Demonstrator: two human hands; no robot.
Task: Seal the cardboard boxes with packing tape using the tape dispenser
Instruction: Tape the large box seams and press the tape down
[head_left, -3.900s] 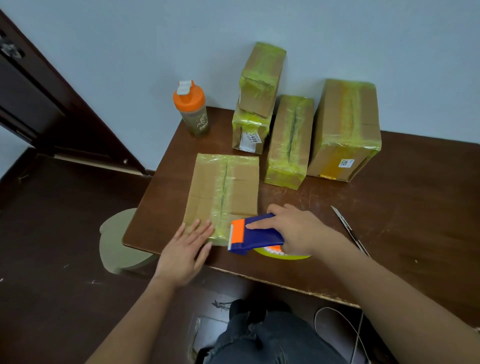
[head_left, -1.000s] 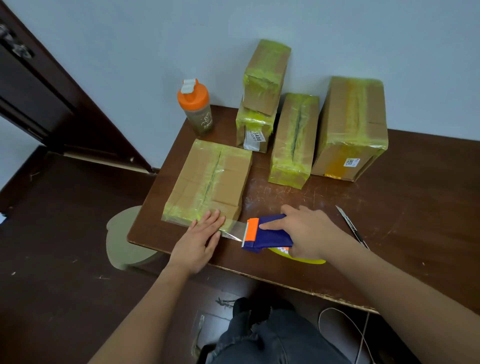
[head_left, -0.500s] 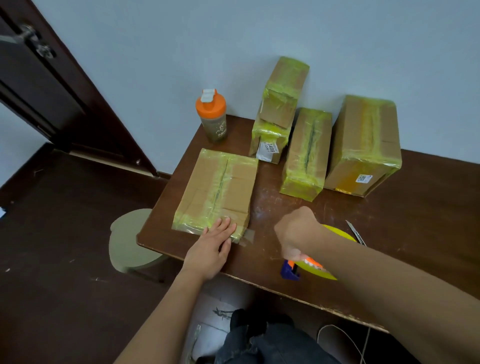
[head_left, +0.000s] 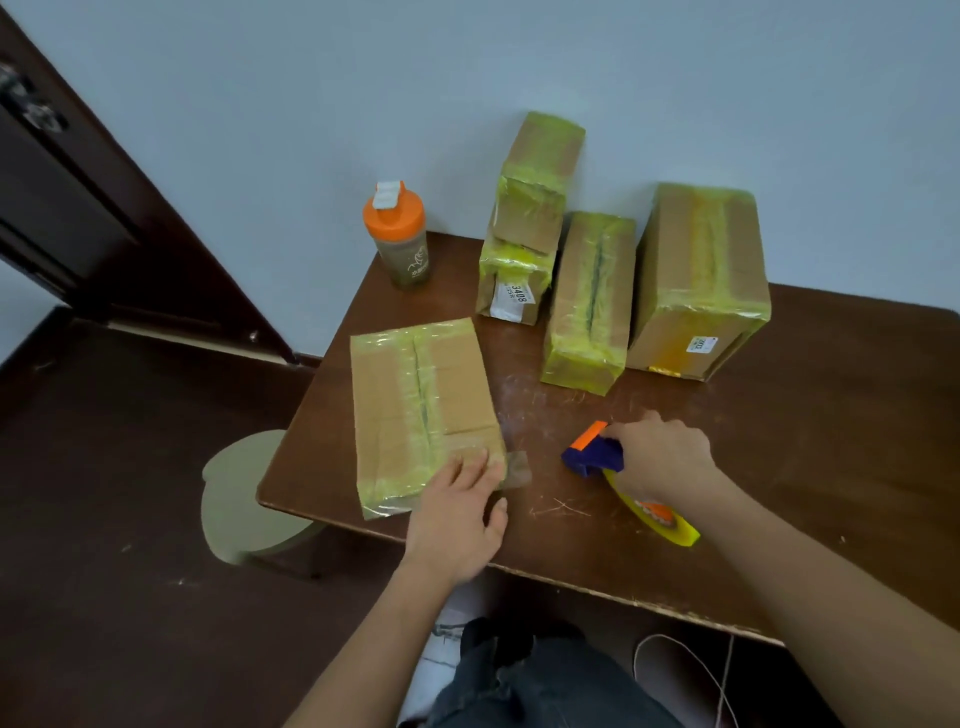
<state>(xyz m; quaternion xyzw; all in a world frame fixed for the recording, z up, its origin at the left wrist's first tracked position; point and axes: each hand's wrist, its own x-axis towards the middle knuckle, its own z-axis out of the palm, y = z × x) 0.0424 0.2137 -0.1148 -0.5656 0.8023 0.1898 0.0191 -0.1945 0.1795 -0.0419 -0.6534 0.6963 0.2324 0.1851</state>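
Strip's cut: left hand (head_left: 457, 512) flat, pressing the flat cardboard box (head_left: 423, 410) lower centre; right hand (head_left: 657, 454) grips the tape dispenser (head_left: 597, 452). Next, probably smooth that loose tape tail (head_left: 516, 467).

Bare forearms with no sleeves in view, bare hands without rings or watch, dark jeans (head_left: 540, 686) below

The right hand (head_left: 660, 457) hides most of the tape dispenser (head_left: 597, 452).

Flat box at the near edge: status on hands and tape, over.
Left hand flat on flat box. Right hand grips tape dispenser, apart from box. Loose tape end overhangs near corner. Nothing blocking.
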